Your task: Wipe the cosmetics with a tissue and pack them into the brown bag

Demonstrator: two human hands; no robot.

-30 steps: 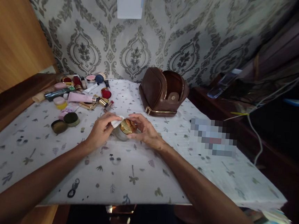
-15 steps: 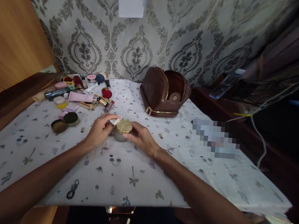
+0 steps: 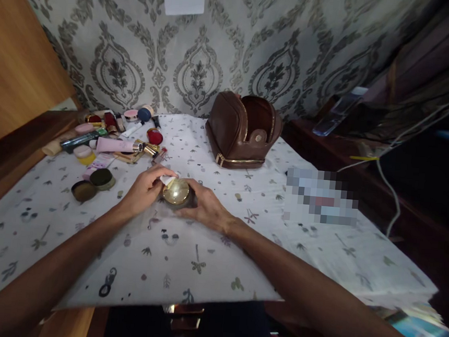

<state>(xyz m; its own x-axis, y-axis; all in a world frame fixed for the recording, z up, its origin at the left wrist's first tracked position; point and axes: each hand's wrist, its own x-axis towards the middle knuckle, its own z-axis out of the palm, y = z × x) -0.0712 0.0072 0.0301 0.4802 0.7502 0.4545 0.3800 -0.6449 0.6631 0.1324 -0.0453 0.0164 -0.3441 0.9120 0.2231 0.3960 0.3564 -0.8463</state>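
From my end, through the head camera, I have the gold-lidded jar [image 3: 176, 191] between both hands over the middle of the cloth-covered worktop [image 3: 141, 266], well in from the near edge and nearer the left edge than the right. I read its lid as facing up and back toward me, showing nearly full round, so the axis from base to lid leans toward the near edge; the jar is squat, and across the lid I find no longer direction. Whether its base touches the cloth I cannot tell. On the right hand [image 3: 209, 206] I have thumb and fingers curved round the jar's right side, gripping it. On the left hand [image 3: 142, 190] the thumb and fingers are closed on a small white wipe [image 3: 167, 180], which I see at the lid's far left rim. Toward the far left corner I have a cluster of cosmetics, among them a pink tube [image 3: 114, 146] lying lengthwise roughly along the far edge, its silver cap end toward the right edge. A green-topped pot [image 3: 103, 179] sits between that cluster and the left hand. Near the far edge, right of the jar, stands a brown bag [image 3: 239, 133], its top gaping.
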